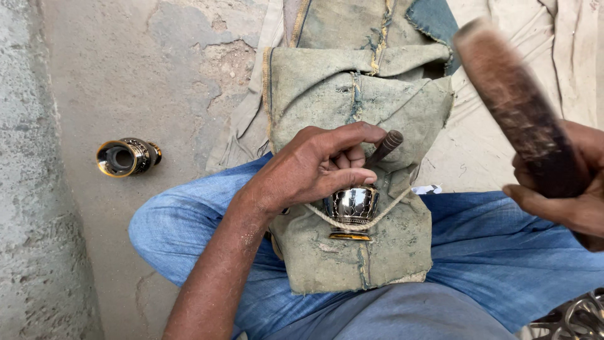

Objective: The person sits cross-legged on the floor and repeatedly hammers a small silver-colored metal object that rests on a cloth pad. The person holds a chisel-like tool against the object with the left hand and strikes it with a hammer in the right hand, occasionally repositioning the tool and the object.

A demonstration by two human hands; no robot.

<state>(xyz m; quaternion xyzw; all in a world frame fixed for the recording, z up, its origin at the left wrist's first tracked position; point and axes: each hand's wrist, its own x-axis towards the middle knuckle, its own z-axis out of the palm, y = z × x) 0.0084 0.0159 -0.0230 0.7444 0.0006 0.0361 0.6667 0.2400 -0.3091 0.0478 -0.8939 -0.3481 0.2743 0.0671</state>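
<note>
Left hand (318,167) fingers (352,179) curled shut around a thin dark punch tool (384,148), tool tilted, upper end sticking out past the knuckles; thumb presses on the rim of a small engraved metal cup (351,206). Cup shiny silver with a gold base, lying on a folded grey-green cloth pad (352,94) across the lap, a loop of pale cord (384,214) passing around it. Right hand (566,195) at frame right, fingers wrapped tight on a thick dark wooden mallet handle (516,101), raised, angled up-left, blurred. Blue jeans (503,252) on both legs under the pad. Second brass-and-dark engraved vessel (126,157) lies on its side on the cracked concrete floor (126,75), well apart to the left. Wire metal piece (576,315) at bottom-right corner, unclear what.
</note>
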